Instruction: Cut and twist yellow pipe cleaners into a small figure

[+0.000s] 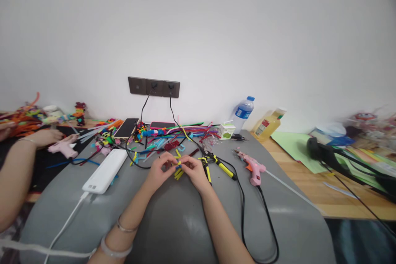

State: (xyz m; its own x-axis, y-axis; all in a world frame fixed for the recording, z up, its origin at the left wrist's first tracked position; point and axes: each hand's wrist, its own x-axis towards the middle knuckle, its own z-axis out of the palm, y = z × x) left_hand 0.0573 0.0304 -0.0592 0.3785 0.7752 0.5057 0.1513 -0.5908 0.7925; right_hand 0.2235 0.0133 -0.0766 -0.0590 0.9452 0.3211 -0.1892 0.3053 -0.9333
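My left hand [162,168] and my right hand [192,169] meet above the grey mat, fingertips pinched together. Between them is a small piece of pipe cleaner [178,167], blue with yellow on it; its exact shape is partly hidden by my fingers. Yellow pipe cleaner lengths [178,174] show just below my fingertips, and I cannot tell whether they are joined to the held piece. Pliers with yellow-and-black handles [225,169] lie open just right of my right hand. Farther right rests a pink glue gun [254,168] with a clear glue stick in its back.
A white power bank [105,172] with a cable lies on the left. Behind my hands are a pile of pipe cleaners [188,131], a phone [126,128] and a small green-white box [227,130]. Two bottles [243,114] stand by the wall. A co-worker's arm [18,169] reaches in at left.
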